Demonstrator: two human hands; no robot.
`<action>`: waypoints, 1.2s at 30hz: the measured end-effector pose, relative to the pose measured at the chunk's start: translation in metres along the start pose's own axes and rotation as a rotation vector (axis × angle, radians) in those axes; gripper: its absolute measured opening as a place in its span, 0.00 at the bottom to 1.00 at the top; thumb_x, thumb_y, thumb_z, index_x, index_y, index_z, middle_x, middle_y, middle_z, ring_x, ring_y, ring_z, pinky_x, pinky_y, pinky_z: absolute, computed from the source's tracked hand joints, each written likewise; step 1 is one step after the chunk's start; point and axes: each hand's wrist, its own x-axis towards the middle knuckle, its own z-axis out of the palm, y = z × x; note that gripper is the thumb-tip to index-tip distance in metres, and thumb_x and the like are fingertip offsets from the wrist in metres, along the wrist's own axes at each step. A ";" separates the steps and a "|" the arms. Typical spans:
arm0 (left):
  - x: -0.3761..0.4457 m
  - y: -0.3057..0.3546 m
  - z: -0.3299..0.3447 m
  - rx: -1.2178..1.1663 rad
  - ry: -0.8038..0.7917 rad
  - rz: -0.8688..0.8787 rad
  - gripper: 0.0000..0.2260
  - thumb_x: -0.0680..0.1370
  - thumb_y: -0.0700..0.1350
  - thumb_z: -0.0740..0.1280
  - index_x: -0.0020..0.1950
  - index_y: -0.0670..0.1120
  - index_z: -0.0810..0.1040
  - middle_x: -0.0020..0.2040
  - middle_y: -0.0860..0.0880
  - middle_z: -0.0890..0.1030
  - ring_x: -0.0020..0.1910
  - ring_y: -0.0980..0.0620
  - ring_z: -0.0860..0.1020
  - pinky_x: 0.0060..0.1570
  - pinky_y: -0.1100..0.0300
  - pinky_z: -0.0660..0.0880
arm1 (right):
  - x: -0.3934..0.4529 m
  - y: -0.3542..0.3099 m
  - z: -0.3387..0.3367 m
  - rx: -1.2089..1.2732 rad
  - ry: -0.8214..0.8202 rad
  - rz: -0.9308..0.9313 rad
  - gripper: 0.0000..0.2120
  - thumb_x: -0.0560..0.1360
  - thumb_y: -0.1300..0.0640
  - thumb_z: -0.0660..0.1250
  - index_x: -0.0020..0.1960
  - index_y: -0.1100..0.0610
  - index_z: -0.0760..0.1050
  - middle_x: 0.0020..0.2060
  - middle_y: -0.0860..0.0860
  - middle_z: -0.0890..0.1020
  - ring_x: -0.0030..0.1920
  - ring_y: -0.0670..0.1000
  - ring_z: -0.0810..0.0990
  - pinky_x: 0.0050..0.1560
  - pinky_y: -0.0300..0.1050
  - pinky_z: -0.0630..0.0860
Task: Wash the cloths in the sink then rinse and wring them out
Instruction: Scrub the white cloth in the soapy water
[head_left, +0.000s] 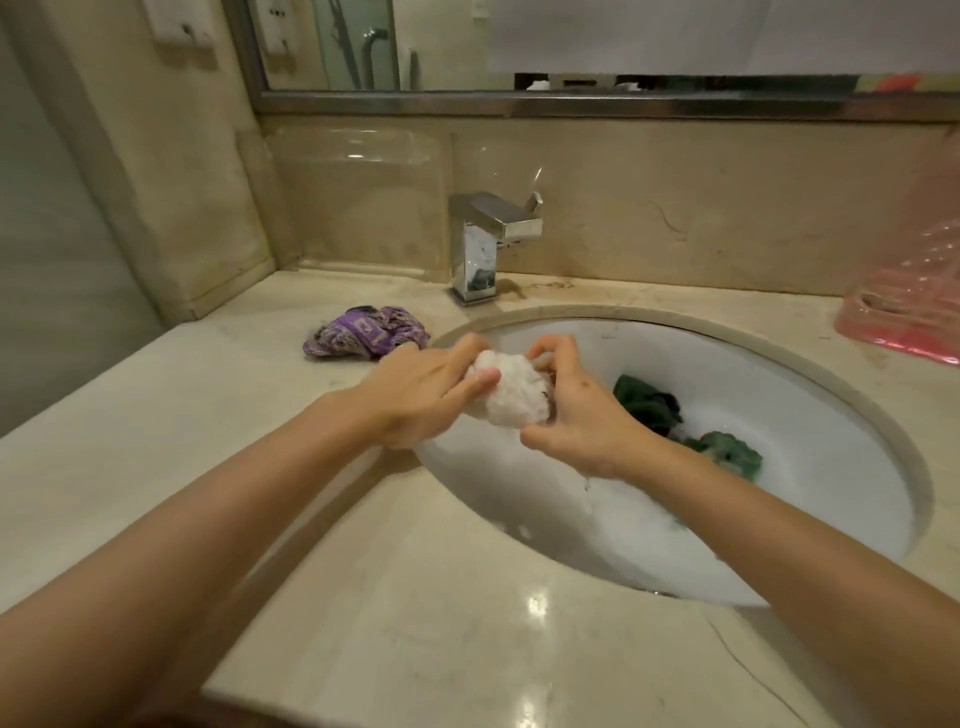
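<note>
A balled-up white cloth (511, 392) is held above the left side of the white oval sink (810, 415). My left hand (421, 395) grips it from the left with thumb and fingers curled round it. My right hand (576, 410) grips its right side, fingers curled over the top. Two dark green cloths (649, 402) (732, 454) lie in the basin to the right, in soapy water. A crumpled purple patterned cloth (366, 338) lies on the counter left of the sink.
A square chrome faucet (488, 244) stands behind the sink, no water running. A pink plastic bag (914, 291) sits on the beige marble counter (208, 426) at far right. A mirror and wall close off the back.
</note>
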 end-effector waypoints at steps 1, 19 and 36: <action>-0.008 -0.008 -0.003 0.033 0.075 -0.007 0.22 0.82 0.61 0.46 0.68 0.49 0.64 0.56 0.50 0.77 0.47 0.49 0.71 0.46 0.54 0.61 | 0.007 -0.008 0.005 0.020 0.031 -0.012 0.27 0.71 0.63 0.70 0.59 0.49 0.56 0.53 0.53 0.72 0.49 0.54 0.78 0.47 0.56 0.79; -0.038 -0.035 -0.029 -0.027 0.455 -0.331 0.17 0.75 0.42 0.65 0.64 0.45 0.73 0.61 0.45 0.75 0.61 0.43 0.72 0.59 0.53 0.63 | 0.050 -0.040 0.038 -0.195 0.063 -0.004 0.18 0.75 0.55 0.70 0.64 0.50 0.76 0.62 0.49 0.73 0.61 0.51 0.74 0.57 0.42 0.69; 0.034 0.087 -0.090 -0.454 0.902 -0.146 0.08 0.74 0.48 0.72 0.53 0.51 0.83 0.42 0.56 0.83 0.42 0.55 0.81 0.52 0.50 0.77 | -0.085 0.093 -0.074 -0.280 -0.394 0.665 0.02 0.76 0.55 0.68 0.47 0.53 0.77 0.41 0.49 0.79 0.38 0.47 0.77 0.28 0.29 0.69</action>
